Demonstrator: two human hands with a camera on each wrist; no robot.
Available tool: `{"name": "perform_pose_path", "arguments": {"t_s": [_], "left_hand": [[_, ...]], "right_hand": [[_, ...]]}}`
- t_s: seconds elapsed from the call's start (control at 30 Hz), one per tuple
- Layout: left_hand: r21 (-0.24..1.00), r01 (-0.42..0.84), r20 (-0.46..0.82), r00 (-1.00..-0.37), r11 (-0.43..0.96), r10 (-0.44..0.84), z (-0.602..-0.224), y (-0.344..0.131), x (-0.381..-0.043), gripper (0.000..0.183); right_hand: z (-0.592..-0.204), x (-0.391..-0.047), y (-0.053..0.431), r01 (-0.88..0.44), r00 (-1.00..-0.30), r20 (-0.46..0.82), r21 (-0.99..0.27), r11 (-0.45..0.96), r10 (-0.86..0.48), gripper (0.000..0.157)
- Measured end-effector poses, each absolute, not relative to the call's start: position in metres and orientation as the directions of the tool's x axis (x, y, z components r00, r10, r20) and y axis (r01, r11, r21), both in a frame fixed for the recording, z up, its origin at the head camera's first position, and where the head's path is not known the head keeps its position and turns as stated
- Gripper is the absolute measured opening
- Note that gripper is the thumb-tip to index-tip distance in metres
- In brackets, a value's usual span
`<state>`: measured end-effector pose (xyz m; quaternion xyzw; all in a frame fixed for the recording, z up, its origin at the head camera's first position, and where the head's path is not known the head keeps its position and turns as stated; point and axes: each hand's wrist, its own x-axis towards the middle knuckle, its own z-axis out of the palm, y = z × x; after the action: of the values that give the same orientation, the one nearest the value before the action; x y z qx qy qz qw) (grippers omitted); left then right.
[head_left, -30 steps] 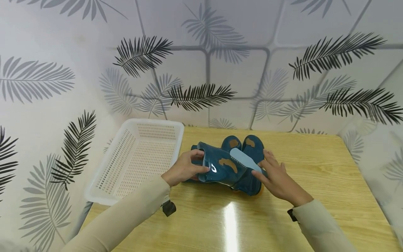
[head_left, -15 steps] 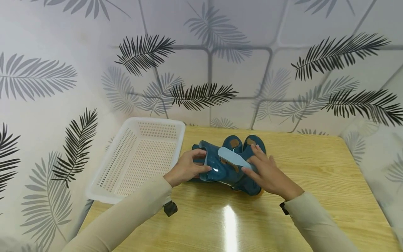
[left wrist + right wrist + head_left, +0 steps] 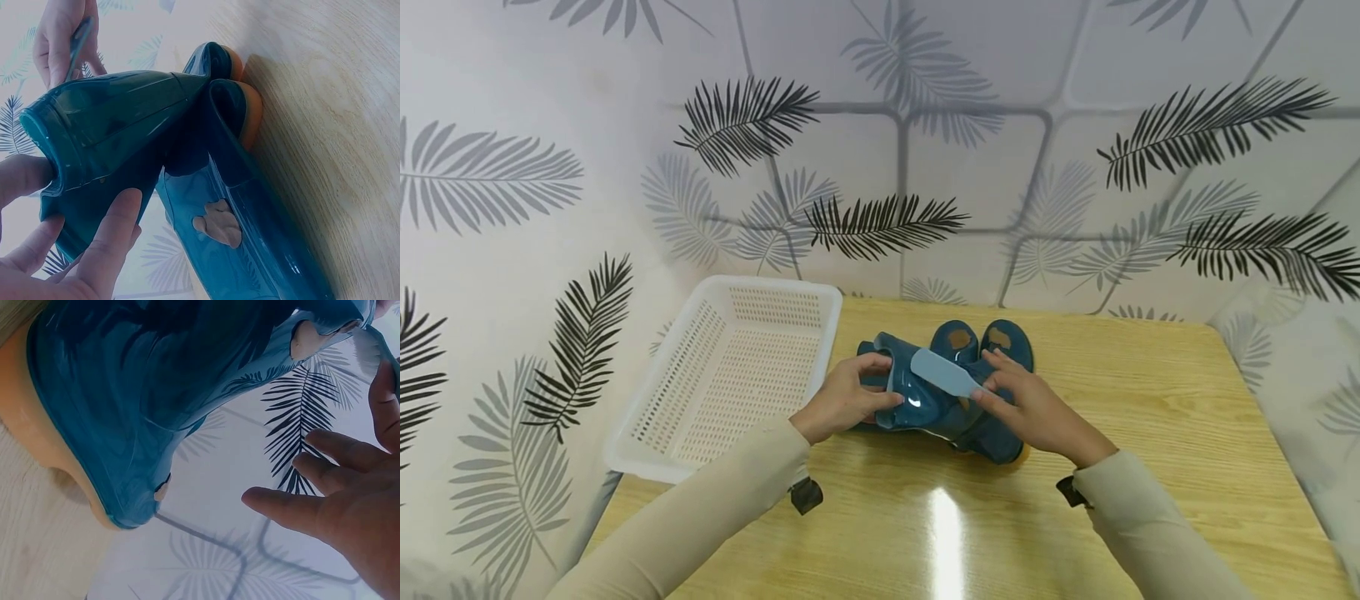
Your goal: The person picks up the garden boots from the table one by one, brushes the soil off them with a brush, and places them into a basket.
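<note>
A pair of glossy dark teal rubber boots lies on its side on the table. My left hand (image 3: 842, 400) grips the upper boot (image 3: 119, 106) at its shaft opening, some fingers inside the rim and others outside. My right hand (image 3: 1037, 412) holds a pale blue brush (image 3: 940, 372) by its handle. White bristles (image 3: 367, 353) show in the right wrist view, at the boot's shaft beside a tan patch (image 3: 307, 341). Beneath lies the other boot (image 3: 269, 237), bearing a brown patch (image 3: 219, 224). Both toes point toward the wall.
A white perforated plastic basket (image 3: 831, 333) stands to the left of the boots. The wooden table (image 3: 1150, 400) extends to the right and in front. Behind it rises a wall (image 3: 970, 183) covered in leaf-patterned sheeting.
My right hand has slid the brush leftward along the boot shaft, toward the opening, so it covers the tan patch more. My left hand and the boots stay nearly still.
</note>
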<state>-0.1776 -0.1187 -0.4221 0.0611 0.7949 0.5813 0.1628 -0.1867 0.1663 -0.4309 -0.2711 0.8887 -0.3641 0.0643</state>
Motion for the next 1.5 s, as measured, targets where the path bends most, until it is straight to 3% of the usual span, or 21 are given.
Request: {"name": "perform_pose_path", "arguments": {"t_s": [0.5, 0.63, 0.9, 1.13, 1.3, 1.5], "left_hand": [[0.940, -0.113, -0.203, -0.944, 0.323, 0.259, -0.425, -0.119, -0.177, 0.047], [0.943, -0.100, -0.191, -0.943, 0.317, 0.273, -0.426, -0.118, -0.176, 0.048], [0.941, -0.100, -0.190, -0.947, 0.322, 0.260, -0.426, -0.117, -0.177, 0.051], [0.943, -0.109, -0.193, -0.949, 0.314, 0.248, -0.427, -0.116, -0.176, 0.054], [0.956, -0.102, -0.177, -0.949, 0.276, 0.261, -0.431, -0.117, -0.177, 0.052], [0.965, -0.128, -0.184, -0.952, 0.230, 0.243, -0.435, -0.116, -0.178, 0.053]], "right_hand": [[-0.442, -0.189, 0.175, -0.393, -0.827, -0.013, -0.702, 0.594, -0.562, 0.034], [-0.445, -0.184, 0.183, -0.354, -0.852, -0.021, -0.714, 0.604, -0.524, 0.034], [-0.439, -0.180, 0.175, -0.180, -0.911, -0.026, -0.873, 0.453, -0.411, 0.034], [-0.434, -0.181, 0.160, -0.042, -0.877, -0.117, -0.948, 0.316, -0.467, 0.034], [-0.438, -0.179, 0.156, 0.022, -0.824, -0.186, -0.954, 0.299, -0.535, 0.034], [-0.448, -0.173, 0.168, 0.066, -0.820, -0.230, -0.948, 0.313, -0.524, 0.035]]}}
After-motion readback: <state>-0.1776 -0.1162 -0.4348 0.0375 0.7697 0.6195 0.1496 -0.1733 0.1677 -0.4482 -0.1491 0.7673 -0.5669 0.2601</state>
